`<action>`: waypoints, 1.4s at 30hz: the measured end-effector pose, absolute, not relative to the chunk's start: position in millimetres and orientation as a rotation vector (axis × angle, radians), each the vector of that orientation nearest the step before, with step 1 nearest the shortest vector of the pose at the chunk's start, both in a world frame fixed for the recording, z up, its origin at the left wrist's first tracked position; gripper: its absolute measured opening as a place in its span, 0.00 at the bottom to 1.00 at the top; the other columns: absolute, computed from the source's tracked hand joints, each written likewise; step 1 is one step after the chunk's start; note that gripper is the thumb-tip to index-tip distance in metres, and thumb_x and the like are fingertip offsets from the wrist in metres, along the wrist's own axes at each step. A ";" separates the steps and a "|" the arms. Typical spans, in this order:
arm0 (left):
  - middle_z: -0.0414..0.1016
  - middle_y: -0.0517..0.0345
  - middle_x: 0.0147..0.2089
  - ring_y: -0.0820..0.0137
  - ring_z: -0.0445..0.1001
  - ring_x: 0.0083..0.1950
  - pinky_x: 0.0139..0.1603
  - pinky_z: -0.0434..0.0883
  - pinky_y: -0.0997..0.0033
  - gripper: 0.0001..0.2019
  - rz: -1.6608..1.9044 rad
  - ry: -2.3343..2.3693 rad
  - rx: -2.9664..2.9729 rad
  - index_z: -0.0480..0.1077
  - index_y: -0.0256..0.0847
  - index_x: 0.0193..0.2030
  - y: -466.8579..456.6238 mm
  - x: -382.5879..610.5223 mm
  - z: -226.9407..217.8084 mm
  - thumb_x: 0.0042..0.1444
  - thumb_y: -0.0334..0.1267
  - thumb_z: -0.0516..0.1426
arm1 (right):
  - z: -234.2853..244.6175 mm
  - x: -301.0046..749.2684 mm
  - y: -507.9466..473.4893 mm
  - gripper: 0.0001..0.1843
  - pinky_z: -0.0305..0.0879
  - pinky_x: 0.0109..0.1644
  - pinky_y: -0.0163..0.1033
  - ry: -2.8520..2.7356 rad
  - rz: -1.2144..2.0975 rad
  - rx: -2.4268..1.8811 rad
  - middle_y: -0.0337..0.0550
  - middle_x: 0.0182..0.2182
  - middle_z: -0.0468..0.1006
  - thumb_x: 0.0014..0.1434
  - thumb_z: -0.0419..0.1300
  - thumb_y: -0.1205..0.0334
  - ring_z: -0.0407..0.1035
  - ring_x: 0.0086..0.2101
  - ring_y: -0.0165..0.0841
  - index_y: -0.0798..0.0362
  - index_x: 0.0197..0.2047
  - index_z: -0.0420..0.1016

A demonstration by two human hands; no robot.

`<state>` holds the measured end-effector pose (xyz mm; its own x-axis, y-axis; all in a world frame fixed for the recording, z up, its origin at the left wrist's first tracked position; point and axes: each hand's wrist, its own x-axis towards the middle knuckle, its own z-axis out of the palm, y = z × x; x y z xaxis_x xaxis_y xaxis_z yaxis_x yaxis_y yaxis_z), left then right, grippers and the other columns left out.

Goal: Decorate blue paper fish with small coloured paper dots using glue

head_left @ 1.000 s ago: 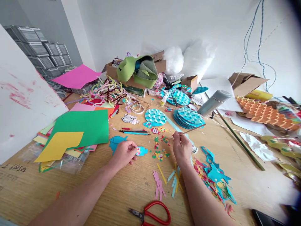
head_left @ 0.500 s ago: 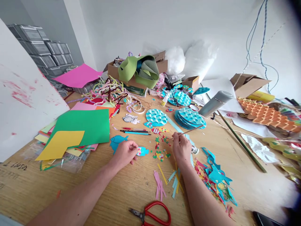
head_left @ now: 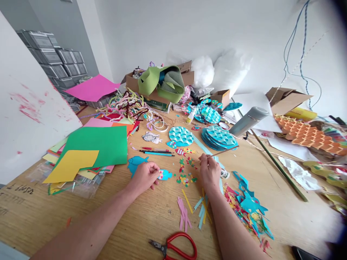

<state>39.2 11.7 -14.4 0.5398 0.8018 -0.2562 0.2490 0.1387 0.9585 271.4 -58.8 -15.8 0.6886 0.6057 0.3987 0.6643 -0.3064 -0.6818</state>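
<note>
My left hand (head_left: 145,176) rests on the wooden table (head_left: 151,220), its fingers pinched on a small blue paper fish (head_left: 164,175) with coloured triangles. A plain blue paper fish (head_left: 135,163) lies just behind that hand. My right hand (head_left: 209,170) is closed on a thin wooden stick (head_left: 220,153) that slants up to the right. Its tip points at small coloured paper bits (head_left: 185,177) scattered between the two hands.
Red-handled scissors (head_left: 175,246) lie near the front edge, paper strips (head_left: 191,211) above them. Sheets of green and yellow paper (head_left: 89,150) are stacked on the left. Blue scaled discs (head_left: 219,136), a grey bottle (head_left: 248,121), a long green rod (head_left: 279,166) and boxes crowd the back and right.
Both hands stay nearly where they were. The stick in my right hand has tilted a little lower. The camera has shifted slightly.
</note>
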 end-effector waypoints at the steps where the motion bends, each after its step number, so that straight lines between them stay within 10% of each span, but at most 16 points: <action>1: 0.70 0.61 0.22 0.71 0.73 0.21 0.11 0.65 0.80 0.06 0.509 0.975 1.422 0.66 0.37 0.29 11.8 39.1 -14.6 0.49 0.38 0.56 | -15.4 270.9 -59.1 0.24 0.56 0.39 0.42 -0.956 -0.095 -1.998 0.44 0.25 0.75 0.61 0.44 0.45 0.68 0.30 0.36 0.51 0.26 0.69; 42: 0.71 0.60 0.23 0.72 0.73 0.21 0.13 0.65 0.80 0.05 0.527 0.979 1.350 0.65 0.37 0.28 10.7 40.0 -6.6 0.49 0.35 0.57 | -21.1 265.5 -56.2 0.21 0.55 0.41 0.41 -1.250 -0.272 -2.040 0.43 0.24 0.74 0.64 0.44 0.52 0.67 0.29 0.35 0.51 0.25 0.66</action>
